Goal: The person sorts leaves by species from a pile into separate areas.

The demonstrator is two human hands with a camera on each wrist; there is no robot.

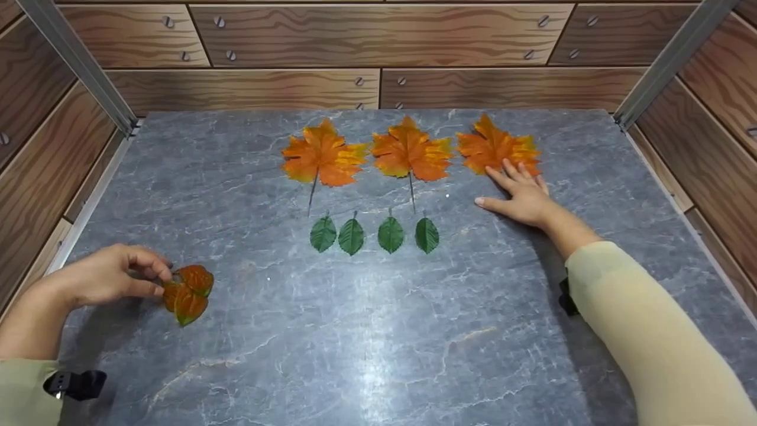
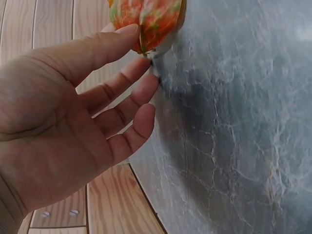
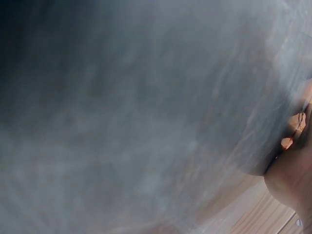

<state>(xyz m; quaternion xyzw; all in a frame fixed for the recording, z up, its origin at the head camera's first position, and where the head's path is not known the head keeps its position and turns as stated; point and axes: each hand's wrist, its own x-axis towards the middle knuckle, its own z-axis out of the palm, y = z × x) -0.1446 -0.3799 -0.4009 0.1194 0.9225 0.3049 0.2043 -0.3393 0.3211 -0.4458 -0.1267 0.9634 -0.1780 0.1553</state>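
At the left, my left hand pinches a small cluster of reddish-orange leaves between thumb and forefinger. In the left wrist view, the thumb lies on one red-green leaf and the other fingers are loosely bent. My right hand lies with spread fingers over the lower edge of the rightmost orange maple leaf, whose stem is hidden. Two more orange maple leaves, the middle one and the left one, lie in line with it, stems downward.
Below the maple leaves, several small green leaves lie in a row on the grey marbled tabletop. Wood-patterned panels rise behind and at both sides, with metal posts at the back corners.
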